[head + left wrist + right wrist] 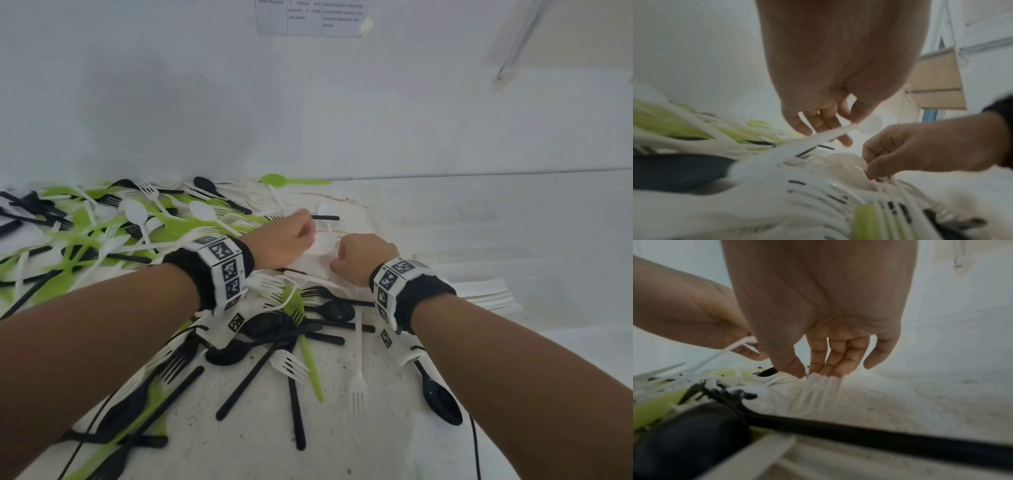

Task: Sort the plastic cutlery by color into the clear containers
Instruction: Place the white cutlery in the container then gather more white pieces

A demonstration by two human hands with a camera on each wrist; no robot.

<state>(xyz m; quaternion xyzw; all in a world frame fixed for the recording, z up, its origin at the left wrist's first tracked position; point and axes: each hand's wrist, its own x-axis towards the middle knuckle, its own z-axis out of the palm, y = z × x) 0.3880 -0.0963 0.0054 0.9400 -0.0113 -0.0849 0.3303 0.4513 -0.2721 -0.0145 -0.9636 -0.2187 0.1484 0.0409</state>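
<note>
Amid the mixed cutlery pile [102, 233], left hand [281, 243] pinches a white handle [807, 142], right hand [363, 257] pinches bunched white forks [818, 391]; loose grips could drop pieces or snag black ones.

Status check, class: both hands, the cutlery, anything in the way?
Left hand pinches a white plastic cutlery handle. Right hand pinches white plastic fork tines. Mixed cutlery heap unsorted; no containers visible.
</note>
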